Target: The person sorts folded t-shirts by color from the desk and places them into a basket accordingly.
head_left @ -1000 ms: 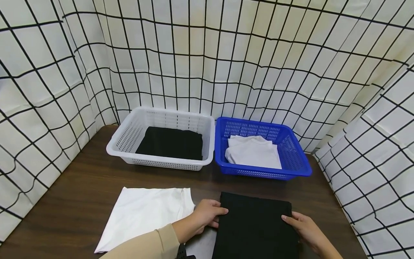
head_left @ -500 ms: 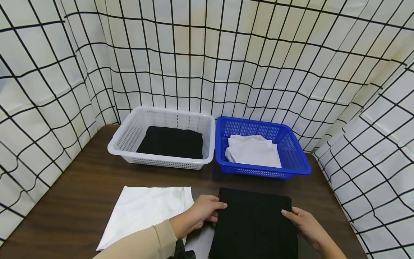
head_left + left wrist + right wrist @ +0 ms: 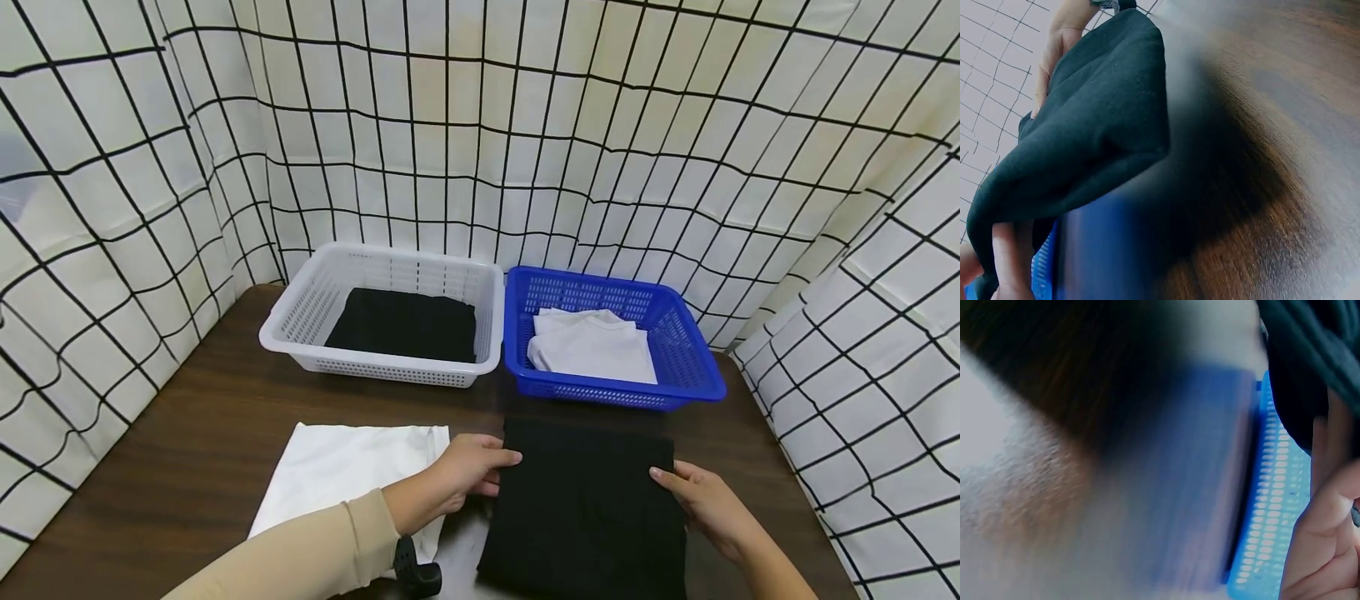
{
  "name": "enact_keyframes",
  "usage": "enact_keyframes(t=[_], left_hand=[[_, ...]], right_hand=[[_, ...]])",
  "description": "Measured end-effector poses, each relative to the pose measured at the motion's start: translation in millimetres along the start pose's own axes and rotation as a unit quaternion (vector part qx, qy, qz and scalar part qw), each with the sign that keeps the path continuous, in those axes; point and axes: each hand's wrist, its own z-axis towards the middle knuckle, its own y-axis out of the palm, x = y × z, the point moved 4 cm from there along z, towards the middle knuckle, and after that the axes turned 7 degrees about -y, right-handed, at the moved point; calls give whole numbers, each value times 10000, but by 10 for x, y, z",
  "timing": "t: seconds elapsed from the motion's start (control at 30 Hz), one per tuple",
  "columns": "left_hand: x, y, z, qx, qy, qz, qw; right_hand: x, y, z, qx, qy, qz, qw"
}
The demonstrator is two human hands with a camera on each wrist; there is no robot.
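A folded black shirt is stretched flat between my two hands. My left hand pinches its left edge, thumb on top and fingers beneath. On the opposite edge my right hand pinches it the same way. The left wrist view shows the black shirt raised over the table, its near part sagging and a shadow below it. In the right wrist view the right hand is partly cut off by the frame. A folded white shirt lies beside my left forearm, partly covered by it.
A white basket with folded black cloth stands at the back of the brown table. Touching its right side is a blue basket holding folded white clothes. White sheeting behind a black wire grid encloses the table.
Both hands have moved a little forward, toward the baskets, carrying the black shirt with them. The baskets and the white shirt stay put; the head view has shifted slightly.
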Motion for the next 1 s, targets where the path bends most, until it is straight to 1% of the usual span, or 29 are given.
enact_keyframes(t=[0.2,0.5,0.67,0.77,0.83,1.0], left_hand=[[75,-113,-61,-37,-4,-190,9998],[186,-273,-114,241,-64,-334,9991],[237,-352,-135,289,-88,-373,9988],[264,-391,-157,301,-73,-387,9988],[286,-408,-166,226,-19,-443,9988],[333,-450,-179,-10,84,-579,9983]], right_hand=[[-147,70,39,15,-126,-48,9999],[-331,157,97,24,-188,-192,9996],[-439,193,125,124,-224,-441,9987],[-480,208,140,77,-275,-551,9981],[-496,215,151,34,-309,-553,9980],[-531,239,179,-48,-400,-369,9985]])
